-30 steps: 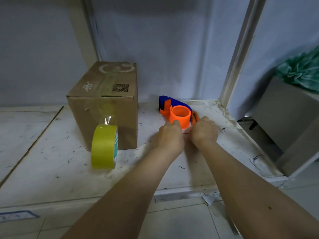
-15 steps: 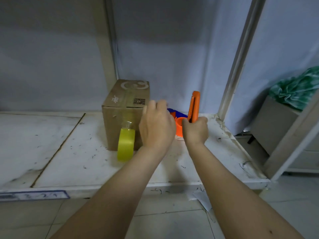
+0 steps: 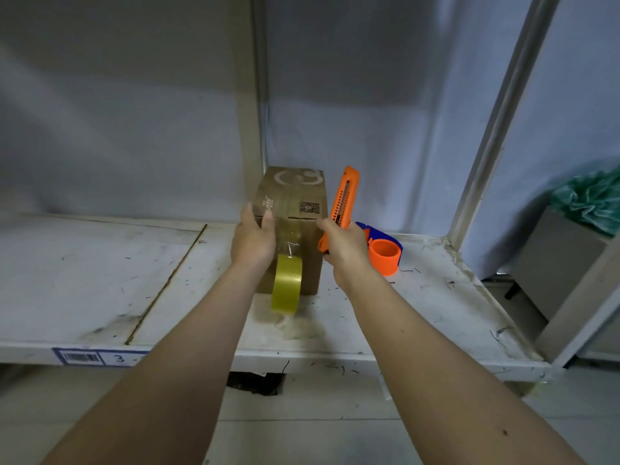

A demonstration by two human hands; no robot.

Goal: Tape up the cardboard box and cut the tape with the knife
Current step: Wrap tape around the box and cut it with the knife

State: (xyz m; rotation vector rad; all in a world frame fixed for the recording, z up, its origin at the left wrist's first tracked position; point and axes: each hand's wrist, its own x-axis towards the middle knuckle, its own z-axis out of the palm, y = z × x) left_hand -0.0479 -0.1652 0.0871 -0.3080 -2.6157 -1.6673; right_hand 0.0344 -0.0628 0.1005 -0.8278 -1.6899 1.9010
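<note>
A: Forearms first, both reaching in from the bottom edge over the pale floor, toward the white shelf (image 3: 84, 263). On its front lip is a blue-edged label (image 3: 100, 358) with a barcode and a "3".

B: And on the shelf itself?

A: The yellow tape roll (image 3: 286, 285) stands on edge, just in front of the cardboard box (image 3: 292, 199). A clear strip runs up from it along the box's near face to the top edge.

B: Where are the hands?

A: The left hand (image 3: 252, 241) is at the box's upper left front corner, fingers spread and straight, holding nothing. Whether the palm presses the cardboard or floats just off it, I can't say from this angle. The right hand (image 3: 345, 248) is closed round the lower end of the orange knife (image 3: 344, 199), which points up, just beside the box's right edge. No blade that I can make out.

B: Anything behind?

A: An orange and blue tape dispenser (image 3: 384, 253) lies on the shelf to the right of the knife hand, partly hidden by it. The box sits back near a grey upright post (image 3: 250, 112) and the pale wall. Far right, off the shelf, a green crumpled cloth (image 3: 590, 203) rests on a grey cabinet (image 3: 550, 260).
</note>
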